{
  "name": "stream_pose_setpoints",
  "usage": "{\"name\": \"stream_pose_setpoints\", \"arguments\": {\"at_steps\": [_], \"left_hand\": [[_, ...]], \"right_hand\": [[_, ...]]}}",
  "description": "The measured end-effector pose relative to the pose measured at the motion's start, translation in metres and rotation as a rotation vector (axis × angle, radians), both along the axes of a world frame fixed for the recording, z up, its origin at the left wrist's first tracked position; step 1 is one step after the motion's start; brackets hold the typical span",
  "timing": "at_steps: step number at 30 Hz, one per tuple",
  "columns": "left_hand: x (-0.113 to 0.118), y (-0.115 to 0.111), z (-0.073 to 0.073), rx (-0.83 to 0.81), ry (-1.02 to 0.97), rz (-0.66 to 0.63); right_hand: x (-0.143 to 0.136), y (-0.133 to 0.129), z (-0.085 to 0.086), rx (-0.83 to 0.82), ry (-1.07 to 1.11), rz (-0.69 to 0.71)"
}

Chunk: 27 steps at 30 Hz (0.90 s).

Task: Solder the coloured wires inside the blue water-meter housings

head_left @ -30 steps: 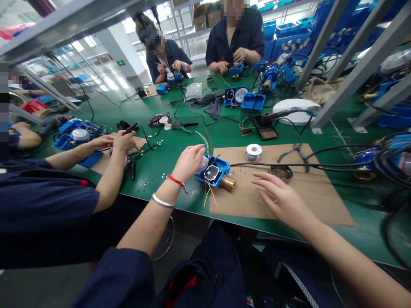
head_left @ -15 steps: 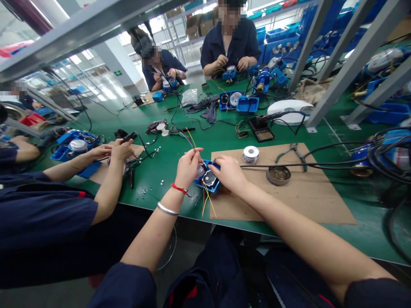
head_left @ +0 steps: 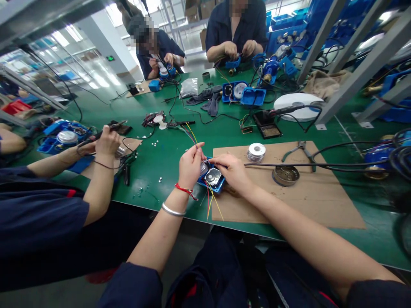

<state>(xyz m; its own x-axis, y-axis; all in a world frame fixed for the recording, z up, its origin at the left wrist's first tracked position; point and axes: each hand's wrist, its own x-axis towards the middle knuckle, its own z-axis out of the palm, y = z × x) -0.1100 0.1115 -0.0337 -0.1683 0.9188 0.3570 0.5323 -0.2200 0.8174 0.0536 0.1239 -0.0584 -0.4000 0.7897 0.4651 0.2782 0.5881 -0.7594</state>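
Note:
A small blue meter housing [head_left: 218, 186] with a round dial and a silver-and-black module [head_left: 213, 175] sits at the left edge of the cardboard. Red and yellow wires [head_left: 210, 201] trail from its near side. My left hand [head_left: 190, 167] is closed at the housing's left side, thumb and fingers pinching thin coloured wires [head_left: 192, 133] that stick up beyond the fingertips. From the right, my right hand [head_left: 233, 171] reaches over the housing with fingers bent together at its upper edge. Whatever lies between those fingertips is too small to make out; a black cable runs away behind this hand.
On the cardboard [head_left: 321, 205] are a solder spool [head_left: 256, 152], a round tin [head_left: 285, 175] and pliers [head_left: 300, 155]. Behind stands a soldering iron [head_left: 272, 113] in its holder. A co-worker's hand [head_left: 107, 141] holds a tool at left. Metal posts rise at right.
The view has shifted slightly. My hands stay at the housing, whose module now faces up brighter. The co-worker at left has raised a pen-like tool.

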Motion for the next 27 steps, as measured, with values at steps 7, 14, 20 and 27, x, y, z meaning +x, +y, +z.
{"name": "stream_pose_setpoints", "arguments": {"at_steps": [7, 14, 20, 27], "left_hand": [[0.001, -0.001, 0.002, 0.007, 0.043, 0.018], [0.001, 0.001, 0.001, 0.008, 0.026, -0.018], [0.001, 0.0, 0.0, 0.025, 0.031, -0.018], [0.0, 0.002, -0.002, 0.014, 0.006, -0.018]], "right_hand": [[-0.004, -0.001, -0.001, 0.174, -0.255, -0.019], [-0.005, -0.003, -0.003, 0.147, -0.263, -0.021], [-0.002, -0.005, -0.002, 0.066, -0.093, 0.025], [0.015, 0.0, 0.0, -0.229, 0.148, 0.149]]}}
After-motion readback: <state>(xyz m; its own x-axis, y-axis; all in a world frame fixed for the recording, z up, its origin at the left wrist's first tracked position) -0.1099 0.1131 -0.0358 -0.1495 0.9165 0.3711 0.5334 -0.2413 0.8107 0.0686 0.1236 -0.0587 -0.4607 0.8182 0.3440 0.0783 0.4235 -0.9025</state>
